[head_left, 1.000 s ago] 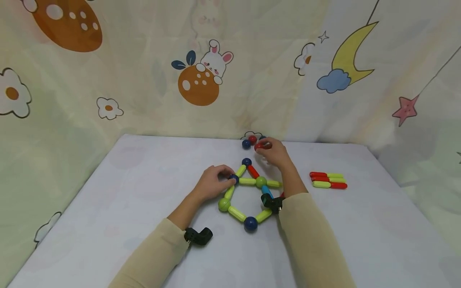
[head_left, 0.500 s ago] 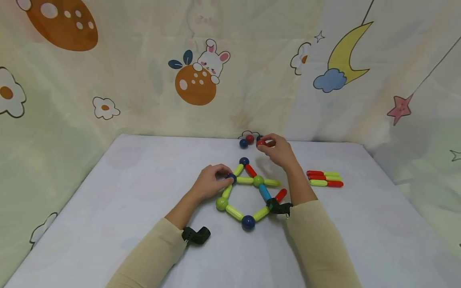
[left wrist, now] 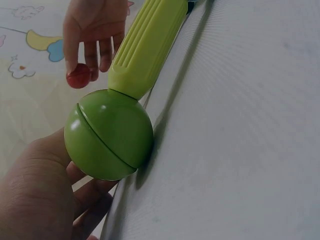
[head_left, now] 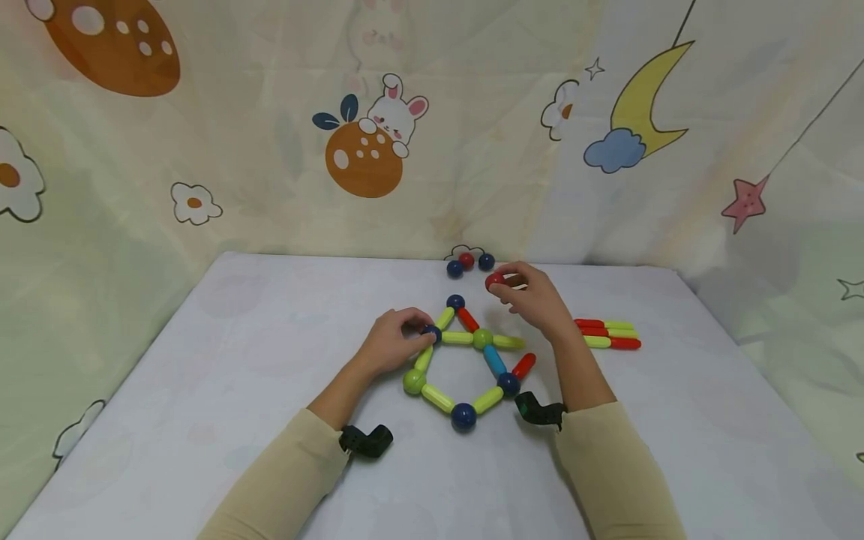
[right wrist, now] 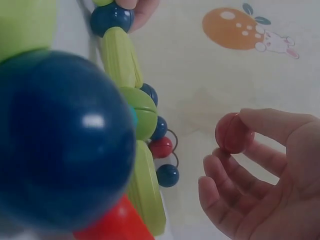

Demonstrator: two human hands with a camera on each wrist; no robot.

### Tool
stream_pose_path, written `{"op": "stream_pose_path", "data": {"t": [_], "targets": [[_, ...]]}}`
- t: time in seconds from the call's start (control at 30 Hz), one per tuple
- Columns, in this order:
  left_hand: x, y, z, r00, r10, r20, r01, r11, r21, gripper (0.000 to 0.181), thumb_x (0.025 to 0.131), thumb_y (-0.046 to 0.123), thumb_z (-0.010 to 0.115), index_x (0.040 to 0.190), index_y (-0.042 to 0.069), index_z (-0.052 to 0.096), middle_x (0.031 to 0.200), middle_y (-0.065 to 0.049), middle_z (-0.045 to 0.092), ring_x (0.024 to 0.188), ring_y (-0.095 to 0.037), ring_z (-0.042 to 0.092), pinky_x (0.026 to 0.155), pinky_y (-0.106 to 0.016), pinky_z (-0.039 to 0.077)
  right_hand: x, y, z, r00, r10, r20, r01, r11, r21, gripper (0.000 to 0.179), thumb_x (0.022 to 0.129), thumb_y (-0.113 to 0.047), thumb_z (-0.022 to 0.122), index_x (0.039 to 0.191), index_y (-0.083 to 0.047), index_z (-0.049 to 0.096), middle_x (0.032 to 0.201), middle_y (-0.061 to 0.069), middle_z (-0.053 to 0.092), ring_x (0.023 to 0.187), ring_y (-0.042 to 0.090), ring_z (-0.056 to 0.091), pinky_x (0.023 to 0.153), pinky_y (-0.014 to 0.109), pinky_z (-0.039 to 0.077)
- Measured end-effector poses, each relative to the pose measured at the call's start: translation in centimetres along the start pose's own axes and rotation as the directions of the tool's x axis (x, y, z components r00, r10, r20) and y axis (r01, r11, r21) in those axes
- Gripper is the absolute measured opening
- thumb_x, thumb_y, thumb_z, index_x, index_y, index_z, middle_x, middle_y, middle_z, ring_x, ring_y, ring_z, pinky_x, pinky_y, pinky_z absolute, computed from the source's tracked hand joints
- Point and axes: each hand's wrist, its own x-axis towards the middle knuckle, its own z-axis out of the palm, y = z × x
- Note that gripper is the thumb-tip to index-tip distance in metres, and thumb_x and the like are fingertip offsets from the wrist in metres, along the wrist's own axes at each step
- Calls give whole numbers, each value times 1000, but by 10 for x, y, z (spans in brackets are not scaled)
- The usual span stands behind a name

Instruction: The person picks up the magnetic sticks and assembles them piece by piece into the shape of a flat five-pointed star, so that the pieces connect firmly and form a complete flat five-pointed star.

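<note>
My right hand (head_left: 536,298) pinches a red ball (right wrist: 234,133) between thumb and fingers, raised beyond the built shape in the head view. My left hand (head_left: 394,341) grips a dark blue ball (head_left: 432,334) at the shape's left upper corner. The shape is a ring of balls and short rods lying on the table: a green ball (head_left: 415,382) at left, blue balls in front (head_left: 463,417) and at right (head_left: 509,385), a green ball (head_left: 482,339) at upper right. A triangle tops it, ending in a blue ball (head_left: 455,302). A yellow-green rod (head_left: 509,342) and a red rod (head_left: 524,365) stick out to the right.
At the table's back edge sit two blue balls (head_left: 455,268) and a red ball (head_left: 466,261). Several red and yellow-green rods (head_left: 610,333) lie side by side, right of my right forearm. A printed cloth (head_left: 270,150) hangs behind the white table (head_left: 202,337).
My right hand has drawn back from the loose balls toward me and slightly right, carrying the red ball. The left hand keeps its grip on the blue ball.
</note>
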Motion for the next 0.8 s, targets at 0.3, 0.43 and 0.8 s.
{"op": "stream_pose_path", "data": {"t": [0.3,0.43,0.8], "targets": [[-1,0,-2,1000,-11,-3,11,1000,-2,24,93,29,75,114,17,74,107,0,73,104,-19,59,94,-41,46,-16,5,-8,999,13,33,-14,1000,9,52,99,-36,69,141,-11,51,133,17,62,112,33,64,91,38,60],[-1,-1,-1,1000,-8,-1,8,1000,-10,24,93,29,75,114,17,74,107,0,73,104,-19,59,94,-41,47,-24,7,-15,998,33,59,-33,999,4,54,99,-36,70,140,-9,48,133,19,61,111,35,65,88,34,60],[0,1,1,1000,-19,-1,19,1000,-14,25,93,29,75,115,17,74,109,0,73,106,-21,60,98,-44,47,-38,36,-37,983,25,181,-26,1000,6,61,97,-39,71,145,-10,46,126,19,62,104,34,67,83,32,59]]}}
